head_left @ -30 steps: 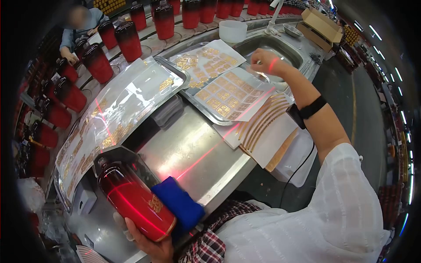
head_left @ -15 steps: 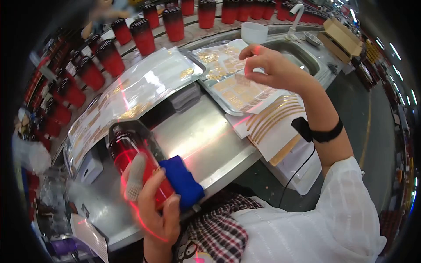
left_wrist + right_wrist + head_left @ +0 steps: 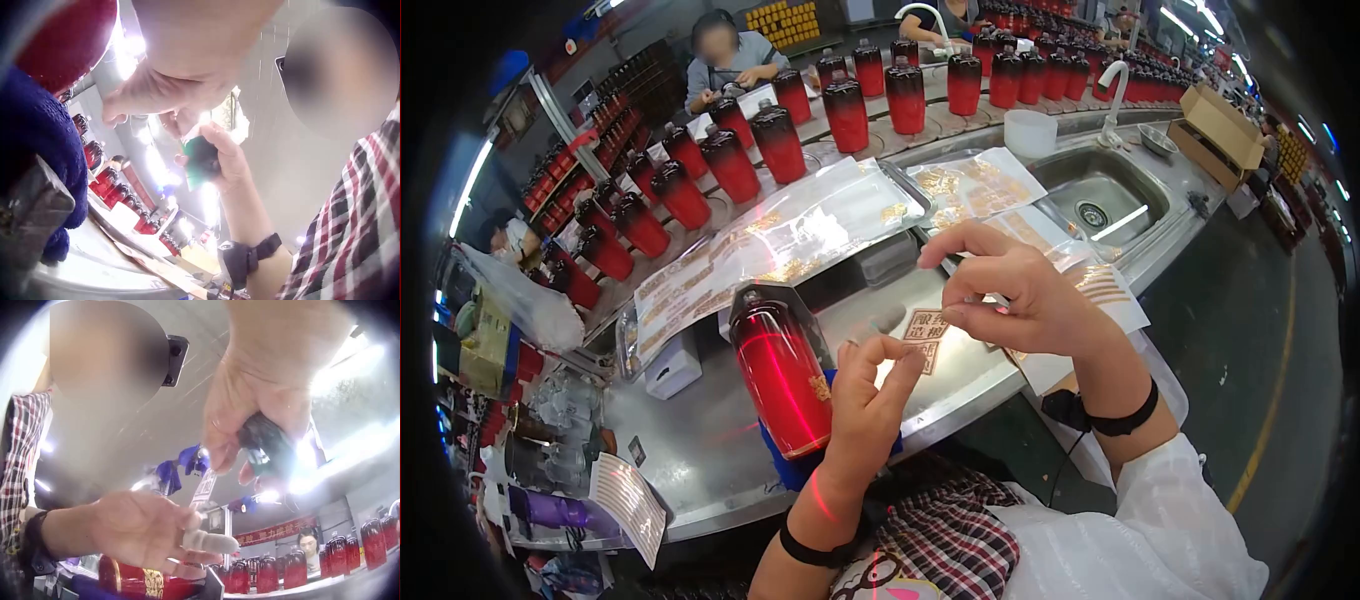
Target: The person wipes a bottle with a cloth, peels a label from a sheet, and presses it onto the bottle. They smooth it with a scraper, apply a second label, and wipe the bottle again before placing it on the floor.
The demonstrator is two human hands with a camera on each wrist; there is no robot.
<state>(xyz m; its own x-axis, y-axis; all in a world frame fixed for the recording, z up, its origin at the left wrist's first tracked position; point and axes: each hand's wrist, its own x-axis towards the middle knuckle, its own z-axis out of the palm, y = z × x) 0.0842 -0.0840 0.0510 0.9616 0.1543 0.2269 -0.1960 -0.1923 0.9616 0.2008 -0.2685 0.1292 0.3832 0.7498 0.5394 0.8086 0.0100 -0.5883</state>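
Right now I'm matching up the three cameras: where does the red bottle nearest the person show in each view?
Head: red bottle left of centre, in a metal cradle, beside the left hand.
Left wrist: top left corner, above the blue cloth.
Right wrist: bottom edge, below the left hand.
Shared landmark: the row of upright red bottles behind.

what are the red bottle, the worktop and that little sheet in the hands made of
Red bottle: likely glazed ceramic or coated glass, glossy with sharp highlights. Worktop: stainless steel, by its grey metallic sheen. Sheet: thin film or paper, gold print, probably a decal.
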